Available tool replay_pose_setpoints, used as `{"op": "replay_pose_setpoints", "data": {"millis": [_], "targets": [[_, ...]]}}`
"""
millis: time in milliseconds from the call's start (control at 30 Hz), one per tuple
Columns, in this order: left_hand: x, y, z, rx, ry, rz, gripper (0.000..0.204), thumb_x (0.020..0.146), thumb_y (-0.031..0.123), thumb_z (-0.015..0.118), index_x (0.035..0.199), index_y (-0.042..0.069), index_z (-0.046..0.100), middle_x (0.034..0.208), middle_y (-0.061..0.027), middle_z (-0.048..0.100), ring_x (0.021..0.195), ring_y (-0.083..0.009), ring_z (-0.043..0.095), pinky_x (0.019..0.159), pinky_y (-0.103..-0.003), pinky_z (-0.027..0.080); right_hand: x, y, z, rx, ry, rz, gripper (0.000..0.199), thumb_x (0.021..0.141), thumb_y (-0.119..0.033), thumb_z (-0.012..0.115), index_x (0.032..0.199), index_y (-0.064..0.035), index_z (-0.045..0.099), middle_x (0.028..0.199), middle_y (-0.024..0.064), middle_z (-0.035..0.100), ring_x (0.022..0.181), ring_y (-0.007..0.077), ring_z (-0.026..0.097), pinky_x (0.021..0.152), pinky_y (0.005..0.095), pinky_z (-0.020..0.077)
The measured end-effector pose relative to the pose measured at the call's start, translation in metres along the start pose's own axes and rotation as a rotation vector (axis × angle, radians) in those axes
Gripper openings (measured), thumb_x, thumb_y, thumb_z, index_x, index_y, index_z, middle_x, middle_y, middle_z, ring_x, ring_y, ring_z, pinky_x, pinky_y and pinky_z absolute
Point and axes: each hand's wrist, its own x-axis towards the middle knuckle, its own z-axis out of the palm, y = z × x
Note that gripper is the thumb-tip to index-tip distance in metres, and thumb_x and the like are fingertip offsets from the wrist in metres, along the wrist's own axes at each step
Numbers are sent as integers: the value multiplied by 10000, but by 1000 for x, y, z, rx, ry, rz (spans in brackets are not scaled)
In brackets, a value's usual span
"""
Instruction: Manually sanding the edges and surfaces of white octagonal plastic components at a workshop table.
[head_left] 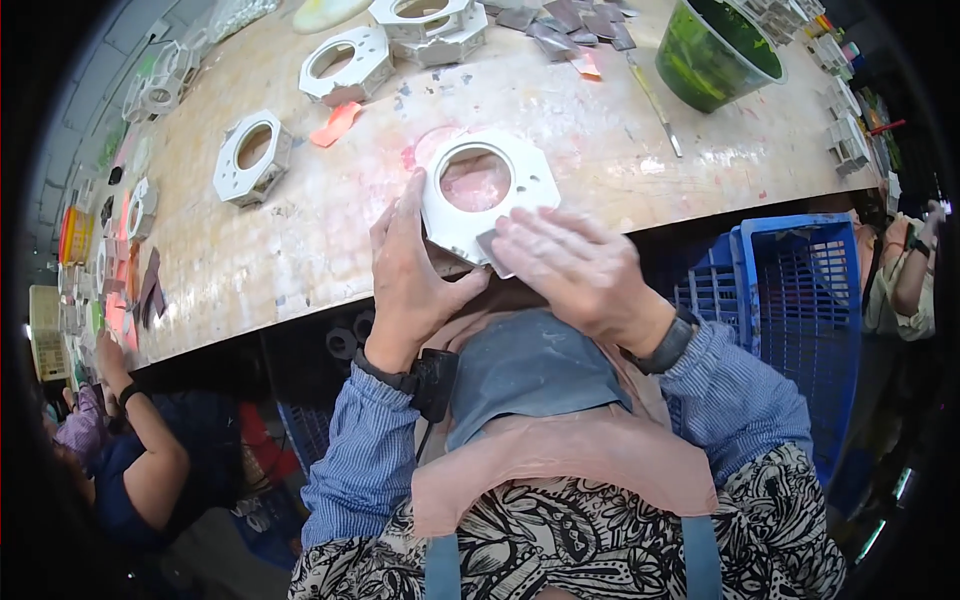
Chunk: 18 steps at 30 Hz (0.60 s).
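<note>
A white octagonal ring-shaped part (527, 165), with a large round hole and several small holes, is at the table's near edge. My left hand (412, 285) grips its left side and lower corner, the thumb curled underneath and the fingers along the edge. My right hand (580, 262) presses a small dark grey piece of sandpaper (493, 252) against the part's lower right edge. Its fingers are slightly smeared by motion. White dust coats the fingers of that hand. The part's underside is hidden.
Similar white parts (348, 68) sit at the back and left. Behind lie dark sandpaper pieces (553, 42), an orange scrap (337, 124), a thin yellow-handled tool (655, 105) and a green-stained tub (705, 70). A blue crate (800, 232) stands at right; co-workers are at both sides.
</note>
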Motion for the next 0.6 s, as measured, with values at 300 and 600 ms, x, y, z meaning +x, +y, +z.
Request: {"op": "replay_pose_setpoints", "data": {"millis": [300, 600], "targets": [[3, 4, -5, 0, -20, -5, 1039, 527, 203, 820, 1421, -17, 337, 1330, -192, 494, 1206, -376, 445, 1054, -433, 344, 7, 70, -11, -160, 84, 152, 302, 790, -40, 549, 1056, -64, 689, 1100, 116, 686, 1044, 248, 660, 955, 384, 507], [4, 4, -3, -2, -40, -4, 1015, 545, 207, 808, 1417, -18, 340, 1321, -202, 499, 1206, -386, 444, 1070, -435, 329, 1, 49, 1, -48, -1, 24, 332, 800, -39, 564, 1116, -74, 661, 1200, 103, 651, 1115, 247, 630, 952, 378, 510]]}}
